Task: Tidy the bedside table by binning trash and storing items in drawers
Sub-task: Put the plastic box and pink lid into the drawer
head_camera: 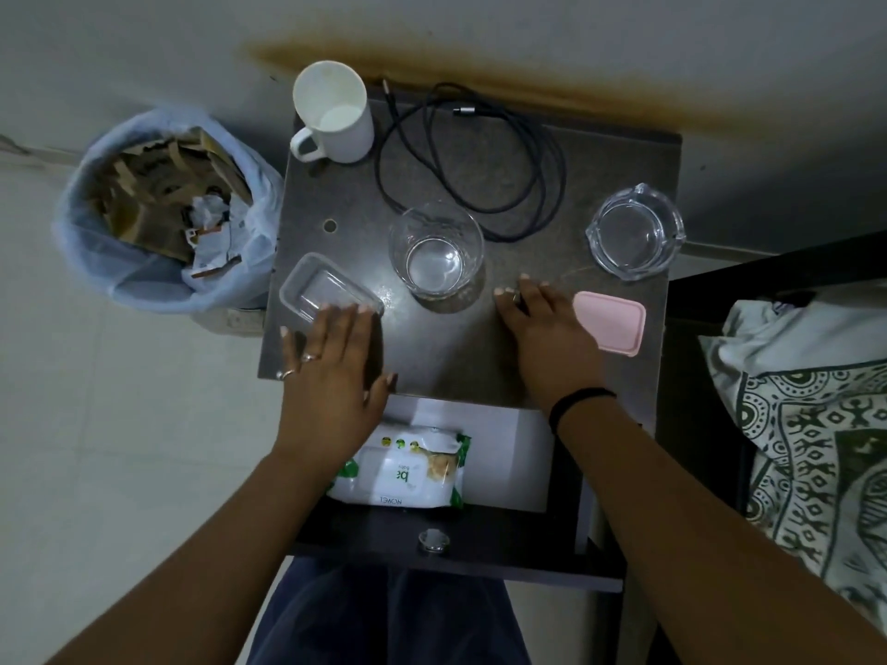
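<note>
White wet-wipes pack (402,467) lies in the open dark drawer (499,556), nearest the body. Up on the dark stone-look tabletop (432,348), left hand (331,371) spreads flat, fingertips on the clear rectangular plastic container (319,288), gripping nothing. Right hand (547,333) lies open beside the pink rounded lid (612,326), touching it. Beyond: clear glass tumbler (436,252), glass ashtray (634,232), black coiled cable (473,160), white mug (332,112). Left, lined bin (163,208) holds trash.

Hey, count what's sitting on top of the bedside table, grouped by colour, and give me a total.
Clear: 3, rectangular plastic container, drinking glass, glass ashtray
White: 1, ceramic mug
Black: 1, coiled cable
Pink: 1, plastic lid
Total: 6
</note>
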The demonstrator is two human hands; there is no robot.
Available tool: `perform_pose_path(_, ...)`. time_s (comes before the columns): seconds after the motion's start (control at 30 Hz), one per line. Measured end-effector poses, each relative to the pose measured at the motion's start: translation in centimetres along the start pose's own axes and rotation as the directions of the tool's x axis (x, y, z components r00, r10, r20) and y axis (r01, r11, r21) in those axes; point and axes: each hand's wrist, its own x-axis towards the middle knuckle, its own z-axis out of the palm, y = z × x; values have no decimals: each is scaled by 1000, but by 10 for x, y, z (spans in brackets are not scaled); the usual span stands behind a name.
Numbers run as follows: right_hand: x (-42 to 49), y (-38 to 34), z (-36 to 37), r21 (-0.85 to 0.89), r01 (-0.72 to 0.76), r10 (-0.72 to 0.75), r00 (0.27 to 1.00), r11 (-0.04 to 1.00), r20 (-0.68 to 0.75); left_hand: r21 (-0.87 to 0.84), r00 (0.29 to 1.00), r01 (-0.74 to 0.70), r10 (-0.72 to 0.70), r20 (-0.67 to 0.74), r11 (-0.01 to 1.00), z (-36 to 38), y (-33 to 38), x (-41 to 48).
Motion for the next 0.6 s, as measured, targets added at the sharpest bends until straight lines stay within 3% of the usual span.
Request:
perform_pose_path(0.2, -18, -2, 18, -11, 149, -148, 966, 989, -211, -11, 971, -151, 146, -188, 989, 14, -2, -13)
perform_pose_path(0.3, -11, 3, 11, 5, 189, -186, 968, 982, -170, -21, 959, -184, 175, -221, 983, 18, -2, -18)
perform_pose_path(0.47, 11, 4, -6, -59, 167, -166, 986, 984, 28, -17, 918, -337, 324, -231, 941, 26, 7, -26)
perform_pose_path(0.6, 6, -8, -18, 29, 161, -158, 985, 987, -69, -42, 957, -221, 208, -204, 974, 22, 6, -22)
